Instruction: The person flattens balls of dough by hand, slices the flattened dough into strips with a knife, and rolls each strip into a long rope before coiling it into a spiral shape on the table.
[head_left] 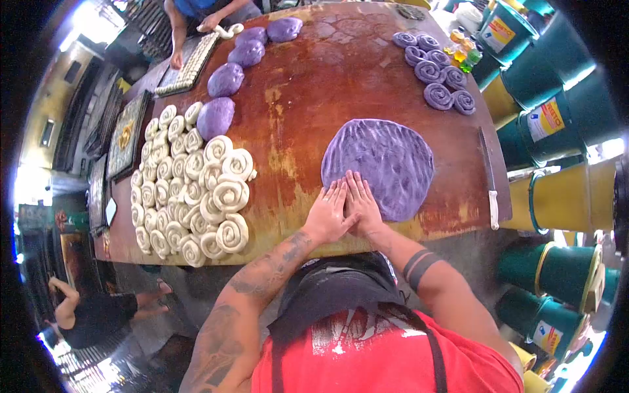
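A flat, round sheet of purple dough [386, 157] lies on the wooden table near its front edge, its surface rippled. My left hand [329, 213] rests palm down at the sheet's lower left edge, fingers stretched forward. Close beside it, my right hand [362, 203] lies flat with its fingertips on the dough. The two hands touch along their inner sides, and neither grasps anything. Dough under the palms is hidden.
White dough coils [190, 183] crowd the table's left side, with purple dough lumps [215, 118] behind them. Purple coils [438, 96] and small bottles [464, 52] sit back right. A long knife [491, 180] lies rightward. A co-worker's hand [177, 60] is over a tray [190, 69].
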`<control>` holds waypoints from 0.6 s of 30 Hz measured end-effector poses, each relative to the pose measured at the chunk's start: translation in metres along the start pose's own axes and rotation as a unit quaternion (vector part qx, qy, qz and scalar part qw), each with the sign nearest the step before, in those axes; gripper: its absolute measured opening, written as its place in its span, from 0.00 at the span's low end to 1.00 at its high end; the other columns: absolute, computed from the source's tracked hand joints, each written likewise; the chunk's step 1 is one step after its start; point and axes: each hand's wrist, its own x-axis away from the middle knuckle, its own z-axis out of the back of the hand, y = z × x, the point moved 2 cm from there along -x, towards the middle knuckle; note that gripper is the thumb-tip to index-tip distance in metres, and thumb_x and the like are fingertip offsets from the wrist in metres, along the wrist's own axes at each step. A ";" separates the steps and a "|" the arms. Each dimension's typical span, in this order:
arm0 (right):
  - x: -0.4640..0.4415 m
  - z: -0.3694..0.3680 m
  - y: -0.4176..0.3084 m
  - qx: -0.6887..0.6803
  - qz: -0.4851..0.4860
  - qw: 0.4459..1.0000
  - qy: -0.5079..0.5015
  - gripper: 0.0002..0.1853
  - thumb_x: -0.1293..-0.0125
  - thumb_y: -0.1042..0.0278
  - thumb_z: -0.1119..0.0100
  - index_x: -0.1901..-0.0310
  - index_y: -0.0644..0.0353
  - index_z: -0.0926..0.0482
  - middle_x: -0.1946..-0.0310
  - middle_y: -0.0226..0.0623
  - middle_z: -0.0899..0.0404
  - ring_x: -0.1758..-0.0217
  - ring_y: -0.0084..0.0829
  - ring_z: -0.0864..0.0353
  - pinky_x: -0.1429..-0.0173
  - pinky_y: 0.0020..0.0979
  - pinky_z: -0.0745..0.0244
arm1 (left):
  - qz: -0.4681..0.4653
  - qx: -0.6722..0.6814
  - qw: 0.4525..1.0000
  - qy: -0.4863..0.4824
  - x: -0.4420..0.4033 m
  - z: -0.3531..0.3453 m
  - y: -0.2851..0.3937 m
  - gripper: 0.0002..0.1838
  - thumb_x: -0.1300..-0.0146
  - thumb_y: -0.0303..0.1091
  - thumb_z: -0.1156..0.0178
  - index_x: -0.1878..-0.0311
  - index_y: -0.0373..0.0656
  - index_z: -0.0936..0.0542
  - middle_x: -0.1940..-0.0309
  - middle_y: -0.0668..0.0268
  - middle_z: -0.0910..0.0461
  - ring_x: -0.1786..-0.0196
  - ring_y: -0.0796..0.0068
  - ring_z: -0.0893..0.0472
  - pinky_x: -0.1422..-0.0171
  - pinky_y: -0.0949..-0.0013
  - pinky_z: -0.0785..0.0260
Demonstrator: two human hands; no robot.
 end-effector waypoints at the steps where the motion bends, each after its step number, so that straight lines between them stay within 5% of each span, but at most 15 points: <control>1: -0.001 0.012 0.002 -0.031 0.001 0.999 -0.024 0.44 0.34 0.56 0.43 0.19 0.65 0.43 0.15 0.54 0.53 0.11 0.52 0.56 0.11 0.49 0.56 | 0.000 -0.016 1.000 -0.018 -0.005 0.017 0.009 0.51 0.25 0.67 0.51 0.20 0.25 0.41 0.20 0.41 0.38 0.17 0.47 0.39 0.14 0.44 0.52; 2: -0.007 0.029 0.010 -0.073 0.015 0.996 -0.050 0.40 0.38 0.62 0.38 0.23 0.62 0.35 0.16 0.50 0.47 0.13 0.51 0.48 0.12 0.46 0.50 | 0.020 0.021 0.997 -0.072 -0.016 0.036 0.012 0.46 0.25 0.64 0.50 0.23 0.28 0.35 0.26 0.44 0.28 0.21 0.50 0.32 0.16 0.45 0.46; 5: -0.014 0.035 0.049 -0.058 -0.020 0.998 0.031 0.39 0.39 0.61 0.37 0.25 0.60 0.32 0.17 0.45 0.42 0.15 0.50 0.43 0.13 0.46 0.46 | 0.015 0.112 0.993 -0.014 -0.057 0.046 0.021 0.41 0.24 0.61 0.50 0.25 0.31 0.31 0.30 0.47 0.24 0.24 0.53 0.28 0.19 0.45 0.43; 9: 0.002 0.002 0.061 0.086 -0.058 0.987 0.122 0.36 0.31 0.60 0.47 0.21 0.57 0.36 0.17 0.43 0.43 0.12 0.46 0.50 0.10 0.45 0.55 | -0.084 0.013 0.990 0.116 -0.082 -0.034 0.023 0.41 0.22 0.58 0.53 0.20 0.33 0.38 0.19 0.44 0.38 0.16 0.46 0.40 0.13 0.43 0.52; 10: 0.014 0.004 0.057 0.060 -0.073 0.990 0.102 0.36 0.27 0.57 0.53 0.18 0.56 0.39 0.16 0.42 0.45 0.10 0.48 0.56 0.09 0.49 0.60 | -0.058 0.038 0.995 0.066 -0.076 -0.032 0.033 0.43 0.23 0.59 0.53 0.18 0.33 0.42 0.16 0.42 0.48 0.14 0.40 0.49 0.11 0.42 0.59; 18: 0.046 0.011 0.057 0.075 -0.105 0.991 0.024 0.41 0.27 0.52 0.52 0.15 0.55 0.48 0.12 0.40 0.56 0.10 0.52 0.61 0.11 0.60 0.65 | -0.062 0.029 0.998 -0.006 -0.064 -0.039 0.058 0.48 0.28 0.66 0.50 0.15 0.44 0.44 0.14 0.43 0.53 0.12 0.39 0.57 0.11 0.39 0.67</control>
